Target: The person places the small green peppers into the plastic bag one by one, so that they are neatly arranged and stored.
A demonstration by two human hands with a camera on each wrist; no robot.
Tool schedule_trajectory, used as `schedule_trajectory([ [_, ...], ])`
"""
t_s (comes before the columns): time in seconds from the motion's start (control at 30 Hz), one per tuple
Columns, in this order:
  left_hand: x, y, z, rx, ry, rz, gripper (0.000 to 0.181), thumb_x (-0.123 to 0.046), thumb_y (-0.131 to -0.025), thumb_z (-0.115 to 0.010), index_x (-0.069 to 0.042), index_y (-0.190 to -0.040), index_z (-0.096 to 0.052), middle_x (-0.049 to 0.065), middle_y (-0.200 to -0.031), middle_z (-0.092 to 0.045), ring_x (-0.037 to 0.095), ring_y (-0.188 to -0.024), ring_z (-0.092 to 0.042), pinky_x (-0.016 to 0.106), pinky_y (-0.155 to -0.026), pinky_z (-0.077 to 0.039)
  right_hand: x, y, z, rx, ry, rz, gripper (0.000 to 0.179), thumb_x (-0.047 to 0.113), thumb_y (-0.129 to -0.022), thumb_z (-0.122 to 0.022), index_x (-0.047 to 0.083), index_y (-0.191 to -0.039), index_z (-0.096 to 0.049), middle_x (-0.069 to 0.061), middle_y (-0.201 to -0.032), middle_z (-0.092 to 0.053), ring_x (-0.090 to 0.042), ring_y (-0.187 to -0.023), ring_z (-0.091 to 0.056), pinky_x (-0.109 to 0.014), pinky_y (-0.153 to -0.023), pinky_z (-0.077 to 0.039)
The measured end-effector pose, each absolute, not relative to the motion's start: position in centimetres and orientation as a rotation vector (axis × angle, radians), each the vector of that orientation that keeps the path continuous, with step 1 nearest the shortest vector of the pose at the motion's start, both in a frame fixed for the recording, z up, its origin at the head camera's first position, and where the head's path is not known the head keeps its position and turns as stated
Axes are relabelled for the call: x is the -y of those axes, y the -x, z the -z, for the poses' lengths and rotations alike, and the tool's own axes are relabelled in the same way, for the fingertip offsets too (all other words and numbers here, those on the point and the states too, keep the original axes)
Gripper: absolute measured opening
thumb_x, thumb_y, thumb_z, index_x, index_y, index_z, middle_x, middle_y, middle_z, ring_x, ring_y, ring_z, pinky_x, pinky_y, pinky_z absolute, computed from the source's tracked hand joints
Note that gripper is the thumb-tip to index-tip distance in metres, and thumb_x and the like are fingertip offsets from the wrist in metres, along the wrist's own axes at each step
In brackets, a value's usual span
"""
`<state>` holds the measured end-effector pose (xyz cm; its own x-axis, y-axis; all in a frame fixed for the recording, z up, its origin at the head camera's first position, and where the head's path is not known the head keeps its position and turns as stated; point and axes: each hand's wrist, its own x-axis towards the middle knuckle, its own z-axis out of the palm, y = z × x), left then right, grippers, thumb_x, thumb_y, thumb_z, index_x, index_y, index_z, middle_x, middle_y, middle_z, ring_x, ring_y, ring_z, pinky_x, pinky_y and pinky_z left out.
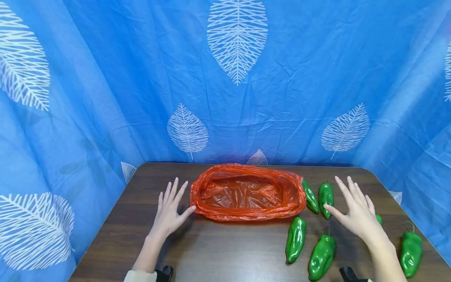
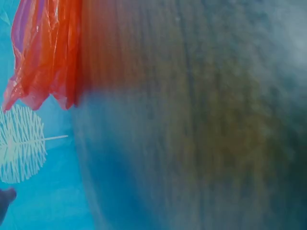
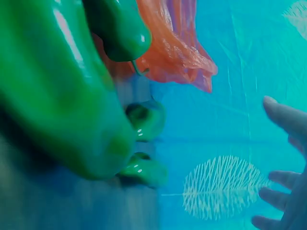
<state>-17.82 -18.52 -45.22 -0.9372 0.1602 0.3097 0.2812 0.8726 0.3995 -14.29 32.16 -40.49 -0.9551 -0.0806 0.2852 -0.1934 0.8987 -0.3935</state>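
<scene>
A red plastic bag [image 1: 246,214] lies at the middle of the table with its mouth spread wide, and only its own crumpled lining shows inside. My left hand [image 1: 170,213] is held just left of the bag, fingers straight and spread, holding nothing. Over the right side, my right hand [image 1: 359,213] has its fingers spread and holds nothing. Several green peppers lie around it: one pepper [image 1: 325,199] by the thumb, another [image 1: 310,196] against the bag, and one [image 1: 379,219] mostly hidden behind the hand. In the right wrist view a large pepper [image 3: 62,96] looms close.
Nearer the front lie two more peppers, one [image 1: 295,239] below the bag's right end and one [image 1: 322,257] beside it. A further pepper [image 1: 411,252] sits near the right edge of the dark wooden table [image 1: 225,250]. A blue leaf-print curtain [image 1: 282,98] hangs behind.
</scene>
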Motion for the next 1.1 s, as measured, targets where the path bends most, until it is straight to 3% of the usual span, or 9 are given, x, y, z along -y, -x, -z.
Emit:
schedule_trajectory([
  [0.17,18.8,18.6,45.6,2.656,0.411,1.162,0.072,-0.036,-0.082,-0.066,-0.03,-0.143,-0.03,0.009,-0.152,-0.014,0.037,-0.137,-0.011,0.07,-0.097,-0.017,-32.6,12.5,41.0,2.656,-0.194,-0.944,0.083,0.02,-0.085,-0.065,0.024,-0.148,-0.012,-0.023,-0.149,-0.01,-0.048,-0.131,-0.013,-0.072,-0.089,-0.018],
  [0.27,18.9,19.1,45.8,2.606,0.448,1.381,0.07,-0.029,-0.082,-0.068,-0.026,-0.142,-0.032,0.013,-0.15,-0.018,0.039,-0.135,-0.017,0.068,-0.096,-0.021,-32.9,11.3,41.8,2.578,-0.172,-1.059,0.08,0.011,-0.085,-0.064,0.023,-0.147,-0.016,-0.018,-0.144,-0.025,-0.019,-0.129,-0.032,-0.039,-0.094,-0.04],
  [0.33,18.9,19.4,45.8,2.609,0.457,1.485,0.071,-0.027,-0.082,-0.067,-0.024,-0.143,-0.031,0.013,-0.15,-0.019,0.038,-0.135,-0.019,0.066,-0.097,-0.024,-33.0,10.5,42.5,2.542,-0.148,-1.146,0.079,0.006,-0.085,-0.062,0.022,-0.147,-0.016,-0.006,-0.137,-0.033,-0.001,-0.116,-0.041,-0.017,-0.079,-0.045],
  [0.4,18.8,19.5,45.5,2.608,0.469,1.594,0.072,-0.023,-0.082,-0.067,-0.019,-0.144,-0.029,0.014,-0.15,-0.018,0.039,-0.134,-0.018,0.064,-0.098,-0.025,-33.2,9.7,43.4,2.537,-0.118,-1.246,0.077,0.004,-0.087,-0.059,0.023,-0.147,-0.014,0.007,-0.129,-0.034,0.014,-0.104,-0.041,-0.006,-0.069,-0.043],
  [0.53,18.5,19.5,44.4,2.601,0.48,1.772,0.074,-0.013,-0.082,-0.065,-0.012,-0.144,-0.026,0.016,-0.149,-0.017,0.045,-0.132,-0.018,0.064,-0.097,-0.028,-33.5,8.3,45.3,2.577,-0.035,-1.414,0.077,0.005,-0.09,-0.056,0.027,-0.147,-0.009,0.025,-0.116,-0.034,0.016,-0.094,-0.047,-0.013,-0.066,-0.048],
  [0.67,18.1,19.5,43.6,2.607,0.474,1.875,0.075,-0.008,-0.081,-0.065,-0.012,-0.144,-0.024,0.017,-0.149,-0.017,0.047,-0.13,-0.021,0.059,-0.097,-0.033,-33.7,7.3,47.3,2.634,0.039,-1.513,0.078,0.007,-0.09,-0.056,0.027,-0.148,-0.007,0.027,-0.11,-0.038,0.011,-0.088,-0.054,-0.02,-0.066,-0.052],
  [0.77,17.9,19.8,43.6,2.613,0.482,1.908,0.075,-0.006,-0.082,-0.064,-0.012,-0.145,-0.024,0.016,-0.149,-0.017,0.045,-0.13,-0.024,0.054,-0.095,-0.039,-33.9,6.8,48.3,2.652,0.096,-1.599,0.078,0.007,-0.09,-0.056,0.022,-0.148,-0.006,0.015,-0.115,-0.042,0.009,-0.085,-0.055,-0.024,-0.066,-0.053],
  [0.93,17.7,20.1,44.1,2.614,0.519,1.914,0.072,-0.004,-0.082,-0.063,-0.009,-0.144,-0.026,0.016,-0.148,-0.022,0.044,-0.128,-0.027,0.052,-0.093,-0.041,-33.9,6.3,49.2,2.624,0.282,-1.837,0.08,0.011,-0.09,-0.058,0.022,-0.148,-0.004,-0.033,-0.129,-0.03,0.0,-0.082,-0.059,-0.033,-0.068,-0.054],
  [1.1,17.6,20.1,44.5,2.634,0.543,1.849,0.069,-0.004,-0.083,-0.062,-0.007,-0.143,-0.029,0.019,-0.147,-0.023,0.045,-0.127,-0.029,0.061,-0.097,-0.031,-33.6,6.1,49.4,2.613,0.362,-1.958,0.081,0.012,-0.088,-0.06,0.024,-0.148,-0.006,-0.037,-0.131,-0.023,-0.015,-0.089,-0.061,-0.038,-0.069,-0.055],
])
